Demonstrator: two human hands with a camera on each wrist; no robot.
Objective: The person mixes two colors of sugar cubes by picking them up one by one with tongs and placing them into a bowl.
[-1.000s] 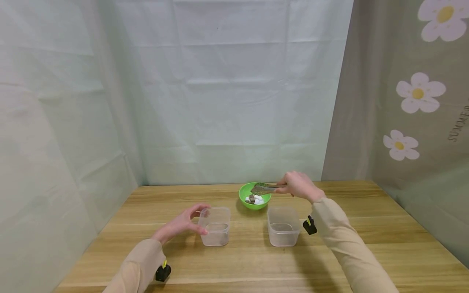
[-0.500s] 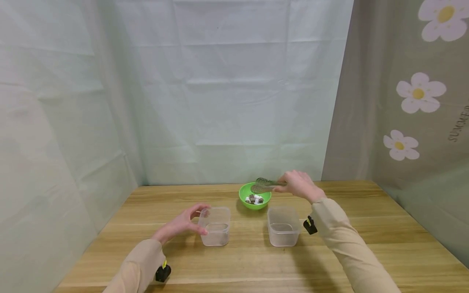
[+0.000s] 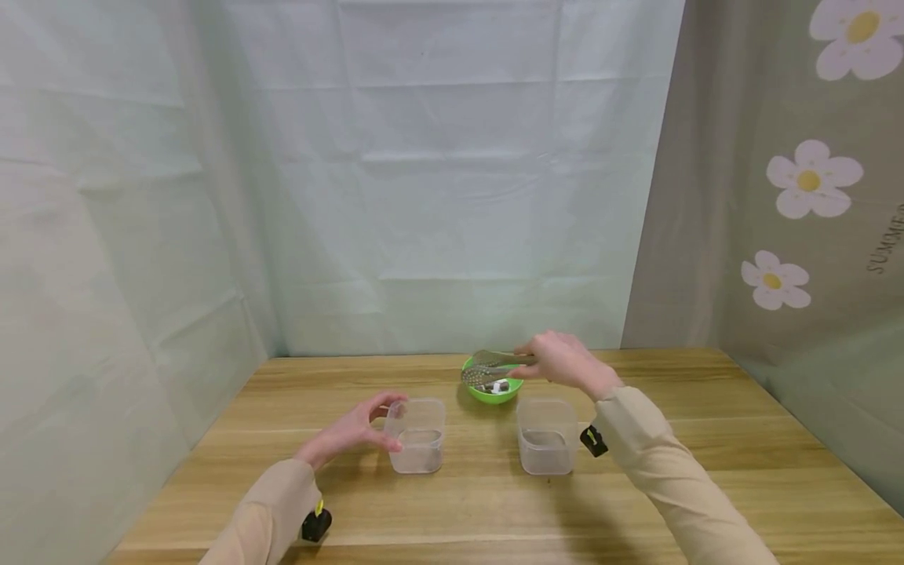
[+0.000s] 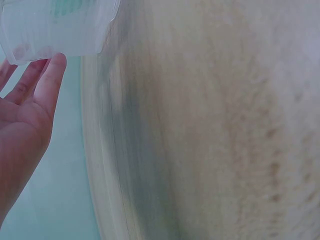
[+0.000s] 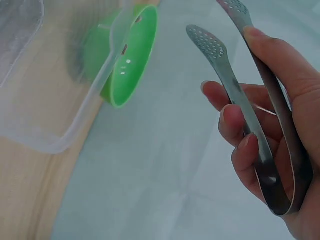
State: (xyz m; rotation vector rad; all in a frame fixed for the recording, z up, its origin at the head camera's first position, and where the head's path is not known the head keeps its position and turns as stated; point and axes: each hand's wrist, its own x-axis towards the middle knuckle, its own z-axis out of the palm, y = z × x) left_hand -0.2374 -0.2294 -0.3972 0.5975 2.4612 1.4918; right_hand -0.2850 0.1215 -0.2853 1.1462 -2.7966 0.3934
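Note:
Metal tongs (image 5: 227, 75) with perforated tips are held in my right hand (image 3: 563, 362), also seen in the right wrist view. In the head view the tongs' spread tips hang over the green bowl (image 3: 504, 395), with nothing visible between them. White and brown small pieces (image 3: 499, 387) lie in the bowl, partly hidden by the tongs. My left hand (image 3: 355, 428) holds the left clear plastic box (image 3: 417, 457) by its left side, thumb at the front and fingers at the back. The left wrist view shows its fingertips against the box wall (image 4: 55, 40).
A second clear plastic box (image 3: 547, 459) stands right of the first, nearer to me than the bowl. The wooden table (image 3: 480, 518) ends at a hanging cloth (image 3: 452, 196) behind the bowl. A black device with a yellow part (image 3: 593, 441) is at the right wrist.
My right hand has moved left, bringing the tongs further over the bowl. The tongs' tips, close together a second ago, have spread apart. The left hand and both boxes stay put.

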